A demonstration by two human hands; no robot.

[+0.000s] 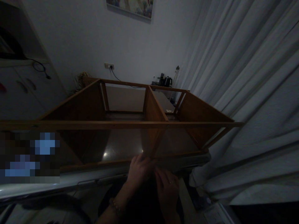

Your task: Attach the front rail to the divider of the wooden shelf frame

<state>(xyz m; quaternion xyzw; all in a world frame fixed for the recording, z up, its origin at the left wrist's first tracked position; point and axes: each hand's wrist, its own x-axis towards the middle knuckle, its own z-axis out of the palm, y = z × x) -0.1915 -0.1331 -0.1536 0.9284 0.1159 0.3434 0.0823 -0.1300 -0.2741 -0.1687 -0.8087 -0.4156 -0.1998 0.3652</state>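
Note:
A brown wooden shelf frame [121, 125] lies on its side in front of me, with two open bays split by a middle divider [154, 109]. My left hand [138, 171] reaches up to the lower end of that divider, fingers pressed together against the bottom rail [93, 164]. My right hand [167, 186] sits just right of it and lower, fingers curled close together. The room is dark, so what they pinch, if anything, is hidden. A bracelet shows on my left wrist [115, 206].
Pale curtains [245, 93] hang along the right. A wall socket [109, 66] with a cable and a dark kettle [167, 81] are behind the frame. A white cabinet [28, 90] stands at the left, and a picture [133, 7] hangs above.

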